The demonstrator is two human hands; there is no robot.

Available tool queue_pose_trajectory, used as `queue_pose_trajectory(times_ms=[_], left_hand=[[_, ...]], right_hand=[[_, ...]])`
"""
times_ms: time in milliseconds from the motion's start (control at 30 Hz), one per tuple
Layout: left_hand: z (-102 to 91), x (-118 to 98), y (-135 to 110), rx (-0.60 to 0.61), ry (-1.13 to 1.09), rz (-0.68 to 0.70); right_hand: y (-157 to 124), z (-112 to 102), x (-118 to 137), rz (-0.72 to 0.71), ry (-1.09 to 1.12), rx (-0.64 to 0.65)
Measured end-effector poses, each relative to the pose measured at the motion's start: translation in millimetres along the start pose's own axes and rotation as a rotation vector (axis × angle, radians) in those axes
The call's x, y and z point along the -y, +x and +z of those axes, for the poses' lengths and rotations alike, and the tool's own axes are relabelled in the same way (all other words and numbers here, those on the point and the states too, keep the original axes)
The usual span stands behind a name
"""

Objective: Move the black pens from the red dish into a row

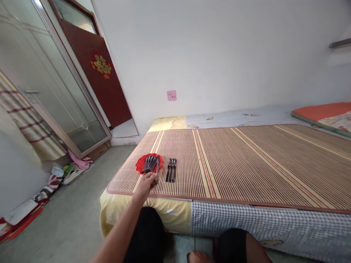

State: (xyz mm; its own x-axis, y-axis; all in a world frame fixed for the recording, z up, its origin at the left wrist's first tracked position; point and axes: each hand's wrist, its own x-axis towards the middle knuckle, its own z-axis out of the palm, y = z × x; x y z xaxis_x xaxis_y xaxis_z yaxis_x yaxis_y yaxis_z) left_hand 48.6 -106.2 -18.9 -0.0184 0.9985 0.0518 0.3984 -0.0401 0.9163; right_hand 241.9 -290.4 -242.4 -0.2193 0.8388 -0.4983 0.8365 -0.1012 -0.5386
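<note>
My left hand [148, 179] reaches in from the lower left, its fingers closed on a dark pen [157, 168] held upright. The pen is at the right edge of a red, wavy-rimmed dish [139, 165]. Several dark pens [149, 163] lie fanned out in that dish. Just right of my hand, three dark pens [171, 170] lie side by side on the striped bamboo mat [181, 146]. My right hand does not show; bare skin beside my right knee is too cropped to tell.
The mat covers a bed with a yellow and checked sheet [233, 215] hanging over its front edge. My knees [148, 233] are close to that edge. Folded orange bedding [323, 111] sits at the far right. Clothes and papers [52, 184] line the floor at left, below a glass door [63, 73].
</note>
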Motion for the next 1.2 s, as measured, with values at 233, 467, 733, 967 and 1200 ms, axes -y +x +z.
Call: queue_pose_trajectory(times_ms=[233, 467, 733, 967, 1200], left_hand=[[53.6, 19, -116, 0.453, -0.858, -0.285], [82.6, 45, -159, 0.743, -0.869, -0.337], [90.6, 61, -168, 0.658, -0.811, -0.317], [87.5, 75, -163, 0.570, -0.771, -0.293], [78.8, 83, -162, 0.592, -0.798, -0.310]], right_hand=[[-33, -73, 27, -0.405, 0.780, -0.326], [-44, -119, 26, -0.393, 1.351, -0.499], [-45, -107, 42, -0.410, 1.224, -0.422], [-30, -95, 51, -0.385, 1.232, -0.467], [-29, -123, 31, -0.331, 1.451, -0.780]])
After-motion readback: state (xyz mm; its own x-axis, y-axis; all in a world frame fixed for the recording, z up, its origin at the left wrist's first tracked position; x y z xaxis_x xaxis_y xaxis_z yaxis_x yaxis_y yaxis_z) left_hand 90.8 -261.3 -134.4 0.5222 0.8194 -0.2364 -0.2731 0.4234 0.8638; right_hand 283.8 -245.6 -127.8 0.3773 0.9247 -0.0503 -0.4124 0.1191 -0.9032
